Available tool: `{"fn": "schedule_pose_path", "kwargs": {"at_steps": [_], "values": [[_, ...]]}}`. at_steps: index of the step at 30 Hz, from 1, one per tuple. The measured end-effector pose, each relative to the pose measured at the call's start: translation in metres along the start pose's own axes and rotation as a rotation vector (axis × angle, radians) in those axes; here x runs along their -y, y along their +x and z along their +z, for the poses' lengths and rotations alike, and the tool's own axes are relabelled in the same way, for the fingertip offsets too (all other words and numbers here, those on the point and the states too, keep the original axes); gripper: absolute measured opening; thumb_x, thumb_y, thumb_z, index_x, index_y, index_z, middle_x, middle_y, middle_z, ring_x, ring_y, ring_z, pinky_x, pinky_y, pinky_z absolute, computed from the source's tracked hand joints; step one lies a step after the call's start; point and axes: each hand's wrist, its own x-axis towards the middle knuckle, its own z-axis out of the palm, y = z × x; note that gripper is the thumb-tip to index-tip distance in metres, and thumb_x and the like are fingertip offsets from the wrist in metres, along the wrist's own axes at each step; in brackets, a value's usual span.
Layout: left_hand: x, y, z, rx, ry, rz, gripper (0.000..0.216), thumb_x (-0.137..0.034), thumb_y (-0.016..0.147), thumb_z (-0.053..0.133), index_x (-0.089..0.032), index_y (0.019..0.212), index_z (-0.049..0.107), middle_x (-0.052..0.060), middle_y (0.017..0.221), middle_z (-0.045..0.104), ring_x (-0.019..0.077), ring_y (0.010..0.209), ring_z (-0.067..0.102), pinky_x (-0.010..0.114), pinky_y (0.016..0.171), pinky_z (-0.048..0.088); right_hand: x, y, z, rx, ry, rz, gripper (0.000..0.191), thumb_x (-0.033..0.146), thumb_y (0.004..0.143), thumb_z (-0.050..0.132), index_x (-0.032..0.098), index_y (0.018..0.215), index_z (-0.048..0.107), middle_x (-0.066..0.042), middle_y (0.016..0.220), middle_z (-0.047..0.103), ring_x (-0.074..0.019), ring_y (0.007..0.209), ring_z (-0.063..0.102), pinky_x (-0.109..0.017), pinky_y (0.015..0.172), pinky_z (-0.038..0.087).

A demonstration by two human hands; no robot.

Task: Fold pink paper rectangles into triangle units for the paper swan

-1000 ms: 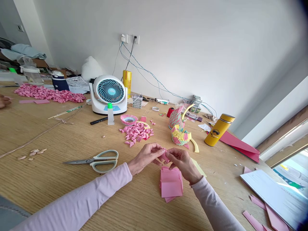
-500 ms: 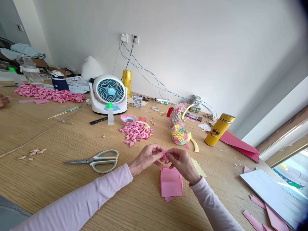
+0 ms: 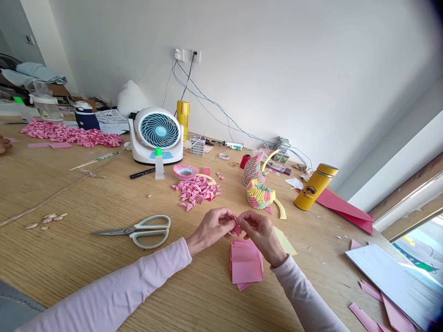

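A small folded piece of pink paper (image 3: 237,228) is pinched between my two hands. My left hand (image 3: 215,227) grips its left side with closed fingers. From the other side, my right hand (image 3: 258,230) pinches it between thumb and fingers. Just below lies a stack of pink paper rectangles (image 3: 247,265), its top edge partly hidden by my hands. Beyond my hands sits a heap of folded pink paper pieces (image 3: 198,188). Scissors (image 3: 138,231) lie shut to the left of my left hand. A pale yellow sheet (image 3: 285,240) pokes out behind my right wrist.
A fan (image 3: 157,133), a green-capped bottle (image 3: 159,165) and a pink paper bowl (image 3: 186,172) stand further back. Paper baskets (image 3: 260,194) and a yellow flask (image 3: 315,186) are at right. Another person's hand (image 3: 4,145) shows at the left edge, near a long pink pile (image 3: 69,134).
The pink paper between my fingers has turned from a wider patch to a narrower, pointed shape. My hands have shifted only slightly; the things on the table lie as before.
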Motion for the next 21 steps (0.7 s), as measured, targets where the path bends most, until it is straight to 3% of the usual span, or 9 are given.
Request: {"fn": "schedule_pose_path", "kwargs": {"at_steps": [11, 16, 21], "values": [[-0.0041, -0.0039, 0.0038, -0.017, 0.214, 0.096, 0.012, -0.021, 0.077, 0.057, -0.014, 0.078, 0.068, 0.006, 0.075, 0.071, 0.0172, 0.070, 0.066, 0.026, 0.066, 0.052, 0.0011, -0.0024, 0.0008, -0.087, -0.315, -0.186, 0.017, 0.033, 0.086, 0.055, 0.022, 0.076, 0.063, -0.002, 0.064, 0.068, -0.0176, 0.059, 0.062, -0.026, 0.054, 0.043], [-0.0078, -0.0056, 0.0043, 0.010, 0.114, 0.000, 0.022, -0.032, 0.081, 0.057, -0.012, 0.085, 0.068, 0.009, 0.085, 0.070, 0.0215, 0.081, 0.067, 0.028, 0.062, 0.055, -0.0014, -0.0057, 0.0021, -0.161, -0.607, -0.220, 0.011, 0.024, 0.086, 0.053, 0.024, 0.082, 0.064, -0.002, 0.073, 0.069, -0.0179, 0.064, 0.063, -0.025, 0.055, 0.038], [-0.0060, -0.0021, -0.0017, 0.082, -0.056, -0.029, 0.035, -0.043, 0.081, 0.060, -0.010, 0.091, 0.067, 0.011, 0.086, 0.069, 0.0228, 0.084, 0.067, 0.030, 0.062, 0.057, -0.0036, -0.0021, -0.0015, -0.173, -0.460, -0.218, 0.009, 0.024, 0.084, 0.056, 0.022, 0.082, 0.064, -0.002, 0.072, 0.068, -0.0176, 0.066, 0.062, -0.025, 0.057, 0.041]]}}
